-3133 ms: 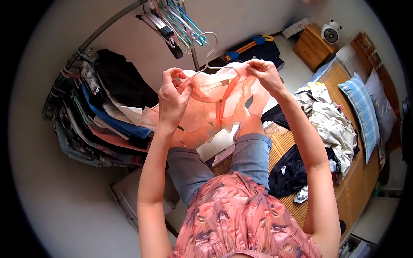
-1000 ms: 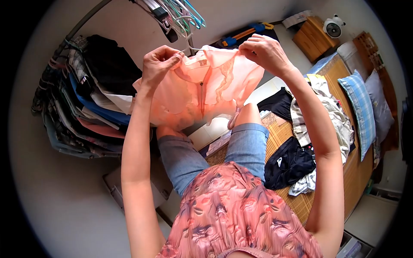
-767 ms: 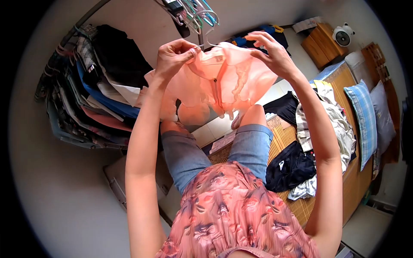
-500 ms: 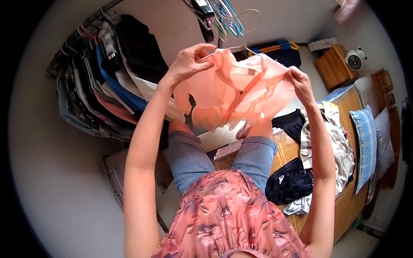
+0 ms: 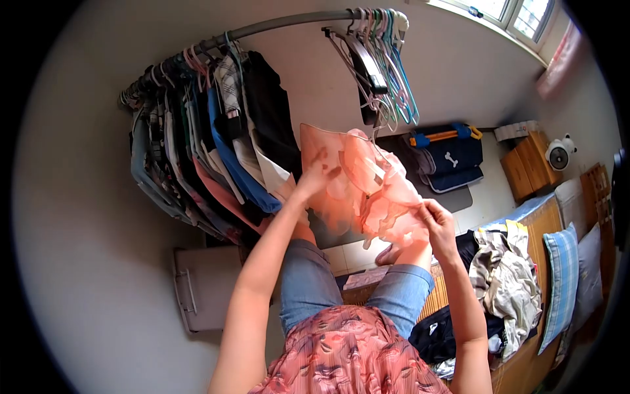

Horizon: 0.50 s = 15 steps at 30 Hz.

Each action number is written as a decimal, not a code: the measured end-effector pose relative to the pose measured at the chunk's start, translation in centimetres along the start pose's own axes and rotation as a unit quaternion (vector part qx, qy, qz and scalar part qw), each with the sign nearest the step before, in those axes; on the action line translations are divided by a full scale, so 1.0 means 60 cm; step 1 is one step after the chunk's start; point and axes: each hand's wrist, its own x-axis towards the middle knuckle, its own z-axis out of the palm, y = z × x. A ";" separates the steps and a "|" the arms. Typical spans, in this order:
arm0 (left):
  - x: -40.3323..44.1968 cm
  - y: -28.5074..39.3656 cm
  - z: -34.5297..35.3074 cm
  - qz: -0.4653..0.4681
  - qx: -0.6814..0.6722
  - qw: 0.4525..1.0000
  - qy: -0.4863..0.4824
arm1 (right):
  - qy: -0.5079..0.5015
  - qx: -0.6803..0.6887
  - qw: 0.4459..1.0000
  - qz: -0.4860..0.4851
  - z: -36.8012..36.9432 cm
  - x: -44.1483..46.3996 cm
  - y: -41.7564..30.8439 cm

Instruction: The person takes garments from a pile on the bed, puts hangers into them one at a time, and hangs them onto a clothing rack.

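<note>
A sheer peach-orange blouse (image 5: 387, 190) hangs in front of me on a thin wire hanger (image 5: 375, 134), its hook showing above the neckline. My left hand (image 5: 318, 176) is at the blouse's left side, fingers spread and partly veiled by the thin fabric. On the other side, my right hand (image 5: 440, 226) pinches the blouse's edge between thumb and fingers. The lower hem falls loosely above my knees.
A curved clothes rail (image 5: 282, 25) carries packed garments (image 5: 197, 144) at left and several bare hangers (image 5: 387, 72) at right. Piled clothes (image 5: 502, 276) and a blue checked pillow (image 5: 561, 276) lie on the bed mat. A suitcase (image 5: 207, 289) stands lower left.
The view has tilted up, showing more rail and the window. My left hand has left the blouse's top edge and moved down against its side. My right hand has slid lower along the blouse.
</note>
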 end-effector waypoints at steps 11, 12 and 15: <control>0.012 0.043 0.008 0.064 -0.224 0.971 0.048 | 0.028 0.006 0.996 -0.087 0.139 0.159 -0.075; 0.013 0.056 0.001 0.081 -0.247 0.964 0.055 | 0.034 -0.002 0.995 -0.092 0.150 0.177 -0.087; 0.028 0.067 -0.014 0.112 -0.251 0.959 0.073 | 0.051 -0.027 0.990 -0.130 0.179 0.240 -0.104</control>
